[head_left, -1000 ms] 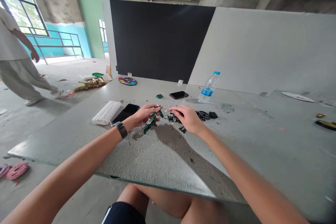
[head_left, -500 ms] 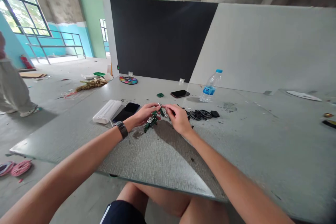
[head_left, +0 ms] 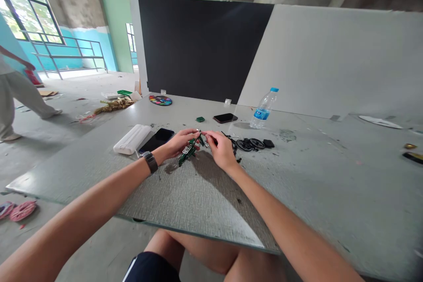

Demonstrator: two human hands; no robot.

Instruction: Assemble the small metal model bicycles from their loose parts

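A small green toy bike frame (head_left: 187, 151) with a silvery part on its side is tilted just above the table's near half. My left hand (head_left: 181, 142), with a dark watch on its wrist, is closed around its upper part. Against the top of the frame, my right hand (head_left: 220, 149) is pinched closed, its fingertips meeting those of my left. A bit of something dark shows in the right fingers, too small to name. Beyond my right hand lie black toy wheels (head_left: 243, 144) and a small black block (head_left: 269, 143).
A white box-like case (head_left: 132, 139) and a dark phone (head_left: 156, 140) lie left of my hands. Farther back are another phone (head_left: 225, 117), a small green piece (head_left: 200, 119), a colourful palette (head_left: 160, 100) and a water bottle (head_left: 261, 112). A person (head_left: 20, 92) walks at the far left.
My hands keep nearly the same hold on the green frame, with only slight finger movement. The view has shifted a little. At the far left the person has stepped and their legs are wider apart.
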